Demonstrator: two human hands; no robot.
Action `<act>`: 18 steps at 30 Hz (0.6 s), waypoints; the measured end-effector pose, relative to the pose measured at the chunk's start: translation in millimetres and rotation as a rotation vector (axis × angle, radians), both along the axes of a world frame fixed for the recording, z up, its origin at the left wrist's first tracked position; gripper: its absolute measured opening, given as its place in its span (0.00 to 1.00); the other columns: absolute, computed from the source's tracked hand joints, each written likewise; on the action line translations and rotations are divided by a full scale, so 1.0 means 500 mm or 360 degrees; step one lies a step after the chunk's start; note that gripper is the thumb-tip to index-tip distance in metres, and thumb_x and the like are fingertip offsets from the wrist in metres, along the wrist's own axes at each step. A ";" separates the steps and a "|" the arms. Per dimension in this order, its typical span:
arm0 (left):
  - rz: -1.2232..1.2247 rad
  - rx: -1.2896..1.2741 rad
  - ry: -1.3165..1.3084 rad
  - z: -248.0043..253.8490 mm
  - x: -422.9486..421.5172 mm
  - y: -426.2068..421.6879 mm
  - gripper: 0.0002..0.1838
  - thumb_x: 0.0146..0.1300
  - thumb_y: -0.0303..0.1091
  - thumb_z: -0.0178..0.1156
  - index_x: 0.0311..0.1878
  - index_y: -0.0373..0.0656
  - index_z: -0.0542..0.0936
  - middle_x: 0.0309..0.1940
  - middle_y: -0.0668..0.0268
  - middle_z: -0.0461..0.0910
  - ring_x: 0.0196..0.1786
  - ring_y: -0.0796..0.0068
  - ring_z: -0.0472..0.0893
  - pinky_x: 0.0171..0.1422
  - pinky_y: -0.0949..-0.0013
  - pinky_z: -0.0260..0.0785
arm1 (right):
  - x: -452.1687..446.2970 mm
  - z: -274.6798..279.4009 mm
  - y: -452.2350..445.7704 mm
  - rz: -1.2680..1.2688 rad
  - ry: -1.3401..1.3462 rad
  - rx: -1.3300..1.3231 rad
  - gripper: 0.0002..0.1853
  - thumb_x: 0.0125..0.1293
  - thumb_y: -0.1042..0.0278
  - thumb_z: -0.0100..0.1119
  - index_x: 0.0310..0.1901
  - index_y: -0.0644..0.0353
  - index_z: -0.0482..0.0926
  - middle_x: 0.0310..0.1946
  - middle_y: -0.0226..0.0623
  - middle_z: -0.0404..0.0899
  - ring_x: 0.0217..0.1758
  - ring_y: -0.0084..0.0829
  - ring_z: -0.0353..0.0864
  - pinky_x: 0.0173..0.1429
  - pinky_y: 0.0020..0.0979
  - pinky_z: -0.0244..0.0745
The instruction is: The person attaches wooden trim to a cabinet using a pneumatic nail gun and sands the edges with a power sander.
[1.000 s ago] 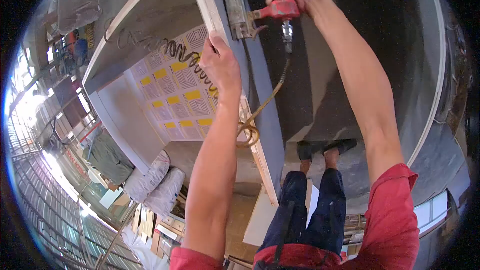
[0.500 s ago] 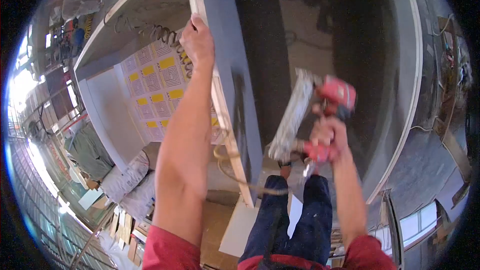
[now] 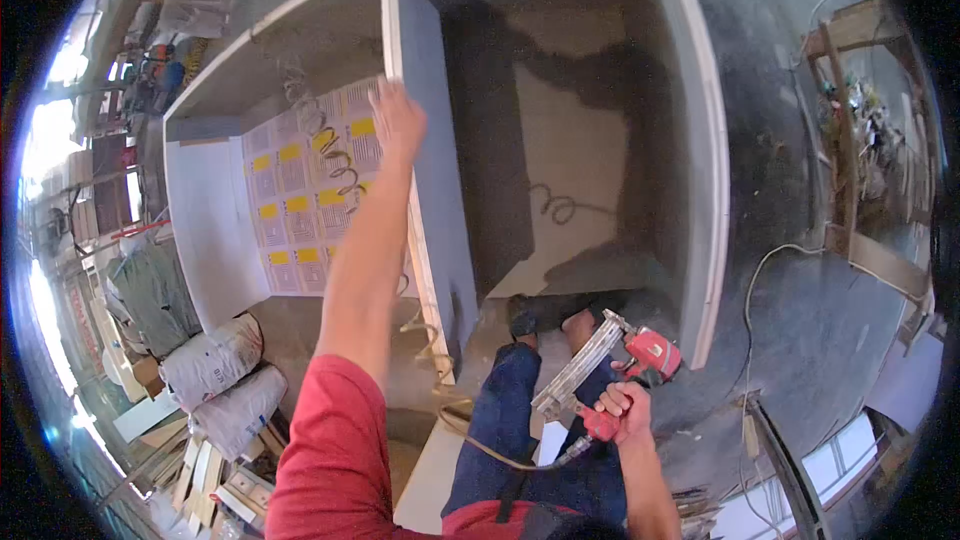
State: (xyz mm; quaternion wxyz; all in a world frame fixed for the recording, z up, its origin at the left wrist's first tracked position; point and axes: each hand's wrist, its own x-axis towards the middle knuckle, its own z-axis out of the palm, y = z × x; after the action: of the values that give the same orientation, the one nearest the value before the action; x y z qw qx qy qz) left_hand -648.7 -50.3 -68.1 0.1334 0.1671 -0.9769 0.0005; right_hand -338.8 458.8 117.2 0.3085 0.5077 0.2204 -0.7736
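My right hand [image 3: 626,412] is wrapped round the handle of a red pneumatic nail gun [image 3: 652,350], held low in front of my legs. Its long metal magazine [image 3: 578,365] slants down to the left, and an air hose [image 3: 470,440] joins the handle's base. My left arm reaches forward to a large open cabinet frame. There my left hand [image 3: 400,125] closes over the front edge of the upright divider panel [image 3: 430,140]; some of its fingers are hard to make out.
Inside the left compartment, a coiled hose [image 3: 345,165] hangs before a panel printed in yellow [image 3: 300,200]. The cabinet's right side panel [image 3: 700,170] stands near the nail gun. Wrapped bundles [image 3: 210,365] and wood offcuts [image 3: 205,475] lie at lower left. A cable [image 3: 755,290] runs along the floor.
The nail gun has come down and toward my body in my right hand. My left hand remains at the divider's edge. My view has shifted, showing more floor on the right.
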 end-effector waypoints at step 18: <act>0.0039 0.1485 0.0384 0.809 0.621 0.288 0.21 0.64 0.29 0.57 0.61 0.35 0.77 0.59 0.51 0.79 0.65 0.58 0.76 0.71 0.60 0.64 | 0.169 0.428 0.095 -0.1073 0.0636 -0.0508 0.19 0.64 0.77 0.47 0.55 0.62 0.79 0.14 0.18 0.57 0.15 0.15 0.57 0.29 0.21 0.65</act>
State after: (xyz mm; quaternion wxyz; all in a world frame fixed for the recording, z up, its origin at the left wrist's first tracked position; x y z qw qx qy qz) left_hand -338.0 93.5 336.3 0.1567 0.2196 -0.8483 -0.4556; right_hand -254.0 506.4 331.1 0.0642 0.3373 -0.0252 -0.9389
